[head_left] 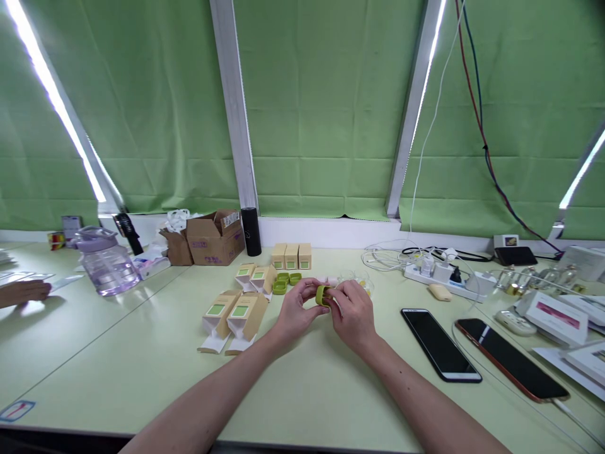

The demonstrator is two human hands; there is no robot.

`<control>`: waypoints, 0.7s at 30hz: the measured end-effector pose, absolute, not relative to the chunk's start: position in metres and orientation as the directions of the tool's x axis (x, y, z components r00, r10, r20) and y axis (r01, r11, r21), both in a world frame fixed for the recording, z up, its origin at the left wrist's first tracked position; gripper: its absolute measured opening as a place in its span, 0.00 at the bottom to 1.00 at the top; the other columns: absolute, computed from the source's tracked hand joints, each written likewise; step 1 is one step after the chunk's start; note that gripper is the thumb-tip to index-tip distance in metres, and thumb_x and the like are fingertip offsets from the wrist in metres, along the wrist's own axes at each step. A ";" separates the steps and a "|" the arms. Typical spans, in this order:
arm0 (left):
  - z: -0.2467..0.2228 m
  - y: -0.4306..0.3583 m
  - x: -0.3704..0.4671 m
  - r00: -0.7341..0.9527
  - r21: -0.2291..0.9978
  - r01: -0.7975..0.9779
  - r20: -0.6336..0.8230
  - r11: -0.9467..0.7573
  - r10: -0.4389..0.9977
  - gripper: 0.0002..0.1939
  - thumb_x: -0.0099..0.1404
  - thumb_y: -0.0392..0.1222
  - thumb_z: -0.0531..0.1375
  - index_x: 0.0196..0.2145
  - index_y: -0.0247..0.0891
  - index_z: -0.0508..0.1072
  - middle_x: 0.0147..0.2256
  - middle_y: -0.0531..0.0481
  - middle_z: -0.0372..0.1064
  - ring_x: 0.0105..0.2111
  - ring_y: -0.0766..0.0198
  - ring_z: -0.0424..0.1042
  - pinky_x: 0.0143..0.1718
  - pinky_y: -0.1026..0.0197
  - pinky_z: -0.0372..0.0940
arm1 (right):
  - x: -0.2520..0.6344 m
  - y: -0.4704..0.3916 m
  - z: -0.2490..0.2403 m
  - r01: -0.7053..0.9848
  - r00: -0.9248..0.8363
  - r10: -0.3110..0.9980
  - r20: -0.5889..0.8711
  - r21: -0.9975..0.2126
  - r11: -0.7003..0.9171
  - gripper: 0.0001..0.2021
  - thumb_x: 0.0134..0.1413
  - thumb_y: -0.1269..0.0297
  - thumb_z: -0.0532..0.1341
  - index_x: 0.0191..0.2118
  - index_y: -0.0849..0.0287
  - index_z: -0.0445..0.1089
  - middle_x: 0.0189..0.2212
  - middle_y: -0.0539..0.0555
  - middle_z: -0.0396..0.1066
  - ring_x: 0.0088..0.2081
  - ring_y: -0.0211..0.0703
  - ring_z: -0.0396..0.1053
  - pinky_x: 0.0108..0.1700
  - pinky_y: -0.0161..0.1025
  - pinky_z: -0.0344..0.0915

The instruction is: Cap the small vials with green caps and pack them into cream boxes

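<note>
Both hands up front, mid tabletop [302, 391], on one small olive-green plastic case [323, 296], rounded square shape, held just above the pale green surface. Left hand [299, 310]: grip closed on the case's left side, thumb toward the near edge. Right hand [352, 313]: grip pinching the case's right side, fingers bunched, inner fingertips partly hidden. Just behind and left of the left hand, a group of matching olive-green square cases [280, 287] on the tabletop. Left of those, four tan cardboard cartons with green labels [240, 315], flaps out, two near, two farther back. Three more tan cardboard cartons, upright and side by side [292, 257], behind the cases. Clear plastic pieces with yellow bits [362, 282] behind the right hand, partly covered, details too small to tell. Right side: black-screened phone with white lower edge [442, 345], a second dark phone in brown case [513, 359] beside it, white power strip [444, 282] farther back. Far left, another person's hand [28, 292] near flat pale sheets.
</note>
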State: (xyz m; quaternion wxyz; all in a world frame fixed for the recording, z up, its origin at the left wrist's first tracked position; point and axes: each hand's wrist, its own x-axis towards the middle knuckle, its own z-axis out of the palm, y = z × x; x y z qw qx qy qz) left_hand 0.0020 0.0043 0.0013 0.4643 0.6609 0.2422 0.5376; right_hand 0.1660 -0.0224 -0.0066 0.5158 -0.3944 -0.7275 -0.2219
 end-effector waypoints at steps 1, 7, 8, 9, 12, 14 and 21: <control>0.001 0.004 0.002 0.306 0.876 -0.172 0.482 -0.450 0.821 0.26 0.51 0.28 0.71 0.47 0.39 0.71 0.49 0.42 0.78 0.49 0.55 0.78 0.52 0.54 0.72 | 0.166 -0.022 -0.007 0.802 -0.162 0.341 0.926 -0.078 0.592 0.08 0.66 0.73 0.58 0.38 0.57 0.74 0.29 0.54 0.67 0.33 0.46 0.60 0.34 0.43 0.56; 0.000 0.006 0.001 0.316 0.879 -0.161 0.478 -0.450 0.820 0.27 0.50 0.28 0.72 0.47 0.39 0.72 0.47 0.43 0.78 0.48 0.54 0.78 0.50 0.54 0.72 | 0.168 -0.021 -0.007 0.779 -0.185 0.326 0.927 -0.064 0.624 0.08 0.66 0.73 0.58 0.36 0.57 0.73 0.28 0.53 0.65 0.32 0.45 0.59 0.34 0.42 0.56; -0.001 0.006 0.001 0.317 0.879 -0.165 0.477 -0.447 0.820 0.27 0.50 0.28 0.72 0.47 0.38 0.72 0.47 0.43 0.78 0.48 0.54 0.78 0.50 0.54 0.72 | 0.168 -0.021 -0.007 0.775 -0.190 0.322 0.927 -0.059 0.629 0.08 0.66 0.73 0.58 0.36 0.57 0.73 0.27 0.53 0.65 0.32 0.45 0.59 0.34 0.42 0.56; -0.001 0.006 0.001 0.318 0.880 -0.169 0.475 -0.443 0.821 0.27 0.50 0.28 0.72 0.46 0.38 0.72 0.47 0.43 0.78 0.48 0.54 0.78 0.50 0.54 0.72 | 0.168 -0.021 -0.007 0.773 -0.196 0.319 0.927 -0.055 0.632 0.08 0.66 0.73 0.58 0.36 0.57 0.73 0.27 0.53 0.65 0.32 0.45 0.59 0.34 0.42 0.56; -0.001 0.006 0.001 0.326 0.885 -0.179 0.465 -0.429 0.823 0.27 0.49 0.28 0.73 0.46 0.38 0.71 0.46 0.43 0.78 0.48 0.54 0.78 0.49 0.55 0.72 | 0.169 -0.020 -0.007 0.771 -0.207 0.312 0.927 -0.041 0.636 0.09 0.66 0.73 0.58 0.35 0.58 0.73 0.27 0.53 0.65 0.32 0.45 0.59 0.33 0.42 0.55; -0.001 0.006 0.001 0.331 0.892 -0.179 0.452 -0.416 0.828 0.27 0.49 0.29 0.73 0.46 0.38 0.71 0.46 0.43 0.78 0.48 0.54 0.78 0.48 0.55 0.73 | 0.168 -0.020 -0.007 0.768 -0.216 0.312 0.925 -0.036 0.639 0.09 0.66 0.74 0.57 0.35 0.58 0.73 0.27 0.53 0.64 0.31 0.45 0.59 0.33 0.41 0.55; 0.001 0.006 0.001 0.323 0.902 -0.188 0.430 -0.387 0.843 0.27 0.48 0.28 0.73 0.46 0.37 0.72 0.44 0.44 0.78 0.47 0.55 0.78 0.47 0.56 0.73 | 0.171 -0.020 -0.006 0.734 -0.225 0.342 0.912 -0.072 0.676 0.08 0.65 0.74 0.58 0.41 0.57 0.74 0.28 0.53 0.67 0.32 0.46 0.61 0.34 0.41 0.59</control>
